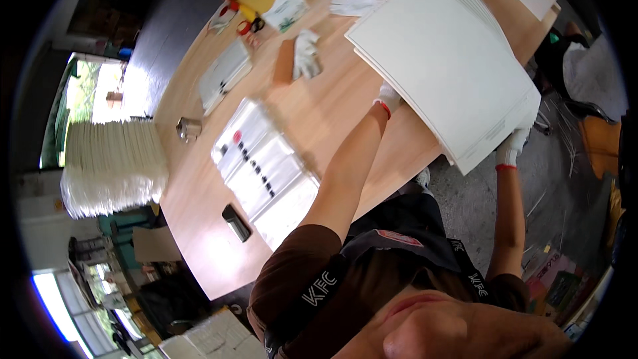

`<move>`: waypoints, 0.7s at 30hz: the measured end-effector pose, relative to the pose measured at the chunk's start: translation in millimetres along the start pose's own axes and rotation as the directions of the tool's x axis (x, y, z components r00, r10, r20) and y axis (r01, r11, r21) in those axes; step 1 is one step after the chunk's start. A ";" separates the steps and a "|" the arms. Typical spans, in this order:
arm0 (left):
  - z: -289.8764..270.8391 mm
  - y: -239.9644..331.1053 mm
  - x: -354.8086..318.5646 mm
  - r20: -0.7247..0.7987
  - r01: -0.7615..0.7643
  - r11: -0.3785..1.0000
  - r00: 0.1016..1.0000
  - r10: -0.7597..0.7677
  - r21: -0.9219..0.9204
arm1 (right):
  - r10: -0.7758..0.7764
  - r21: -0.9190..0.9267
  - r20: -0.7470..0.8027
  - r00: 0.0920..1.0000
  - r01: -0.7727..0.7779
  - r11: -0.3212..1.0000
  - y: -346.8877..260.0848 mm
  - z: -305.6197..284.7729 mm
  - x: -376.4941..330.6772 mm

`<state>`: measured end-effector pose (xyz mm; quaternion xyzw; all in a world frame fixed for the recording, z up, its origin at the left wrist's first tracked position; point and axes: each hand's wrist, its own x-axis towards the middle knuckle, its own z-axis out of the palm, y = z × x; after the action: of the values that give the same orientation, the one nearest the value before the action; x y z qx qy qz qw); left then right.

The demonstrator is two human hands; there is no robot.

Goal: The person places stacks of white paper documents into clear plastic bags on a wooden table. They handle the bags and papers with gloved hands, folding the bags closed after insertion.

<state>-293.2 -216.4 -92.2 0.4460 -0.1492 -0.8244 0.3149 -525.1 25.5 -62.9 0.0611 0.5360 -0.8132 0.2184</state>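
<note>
Gloved left hand (387,98) and right hand (513,146) each grip the stack of white boards (445,60) above the wooden table (332,113)

wooden table (312,110) with gloves (306,53), clear sleeves (266,166), scissors (250,24)

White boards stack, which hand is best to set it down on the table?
Probably the left hand: it holds the white boards over the wooden table, while the right hand holds their corner past the table's edge, above the floor.
</note>
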 end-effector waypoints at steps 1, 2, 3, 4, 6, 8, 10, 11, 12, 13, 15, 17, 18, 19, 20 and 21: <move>-15.7 4.9 -5.0 0.020 -0.025 0.999 0.999 0.026 -0.038 | 0.023 0.034 -0.019 1.000 -0.022 0.999 0.3 5.4 -20.9; -32.5 9.8 -14.8 0.043 -0.035 0.999 0.998 0.036 -0.024 | 0.016 0.010 -0.007 1.000 -0.016 1.000 4.4 3.9 -41.6; -51.2 16.2 -25.3 0.065 -0.045 0.999 0.997 0.046 -0.009 | 0.009 -0.014 0.006 1.000 -0.009 1.000 12.0 1.8 -62.1; -69.2 21.4 -36.6 0.085 -0.053 0.999 0.995 0.052 0.009 | 0.005 -0.037 0.014 1.000 -0.004 0.999 19.5 0.0 -79.6; -105.1 29.7 -61.4 0.132 -0.064 0.997 0.990 0.057 0.047 | 0.034 -0.057 0.043 0.999 -0.031 0.998 39.7 -7.5 -107.3; -134.5 38.2 -88.7 0.138 -0.060 0.995 0.989 0.048 0.086 | -0.041 -0.135 0.063 0.997 0.049 0.990 61.3 -13.4 -134.4; -163.3 51.4 -110.3 0.099 -0.045 0.992 0.995 0.033 0.119 | -0.027 -0.028 0.105 0.994 0.030 0.999 76.1 -14.6 -159.6; -177.7 56.8 -119.7 0.125 -0.037 0.998 0.992 0.031 0.050 | -0.020 -0.021 0.133 0.991 0.023 1.000 82.1 -13.6 -173.3; -186.2 58.9 -127.2 0.151 -0.029 0.999 0.988 0.032 -0.018 | -0.012 -0.014 0.161 0.987 0.015 1.000 87.3 -11.9 -186.1; -194.1 58.4 -128.7 0.176 -0.020 0.996 0.984 0.035 -0.088 | -0.034 -0.072 0.163 0.986 0.046 0.996 93.0 -12.0 -196.8; -224.7 45.1 -111.9 0.131 -0.213 0.976 0.967 0.217 -0.043 | -0.068 -0.188 0.192 0.979 0.104 0.977 103.4 -15.0 -216.1; -263.6 43.5 -115.1 0.017 -0.502 0.855 0.863 0.505 0.131 | 0.020 -0.211 0.260 0.966 0.037 0.977 111.5 -1.2 -239.2; -243.7 40.9 -161.1 0.008 -0.431 0.754 0.870 0.492 0.496 | -0.017 -0.230 0.203 0.979 0.065 0.971 96.2 -16.7 -263.0; -225.4 54.7 -228.7 -0.014 -0.305 0.540 0.861 0.508 0.784 | -0.014 -0.236 0.184 0.983 0.058 0.970 89.0 -29.6 -281.2; -241.3 54.9 -253.6 0.077 -0.394 0.761 0.906 0.417 0.515 | 0.052 -0.253 0.242 0.969 0.011 0.967 90.6 -33.5 -303.4; -253.8 56.2 -289.3 0.139 -0.466 0.604 0.850 0.507 0.646 | 0.136 -0.284 0.288 0.948 -0.051 0.957 95.0 -46.4 -324.4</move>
<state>55.8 -61.4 -18.6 0.4936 -0.5360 -0.5867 0.3533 -200.4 129.8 -54.5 -0.0699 0.5995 -0.7196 0.3434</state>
